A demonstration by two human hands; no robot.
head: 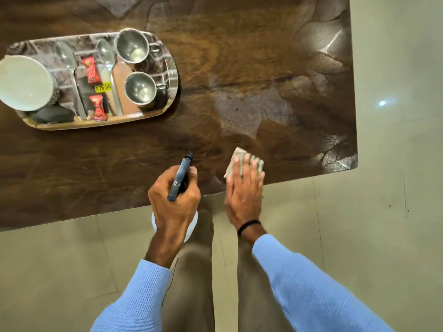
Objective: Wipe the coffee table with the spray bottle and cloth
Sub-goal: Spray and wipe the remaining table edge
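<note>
The dark brown glossy coffee table [239, 68] fills the upper part of the head view. My left hand [176, 200] grips the spray bottle [181, 176] by its dark trigger head, nozzle pointing away over the table's near edge; the white bottle body shows below my hand. My right hand [243, 188] lies flat, fingers spread, pressing a folded grey-beige cloth [242, 155] onto the tabletop near the front right corner.
An oval tray [171, 92] at the table's left holds two metal cups [131, 49], two spoons, red sachets and a pale bowl [24, 82]. Beige tiled floor [395, 164] lies to the right and front. My legs stand against the table's near edge.
</note>
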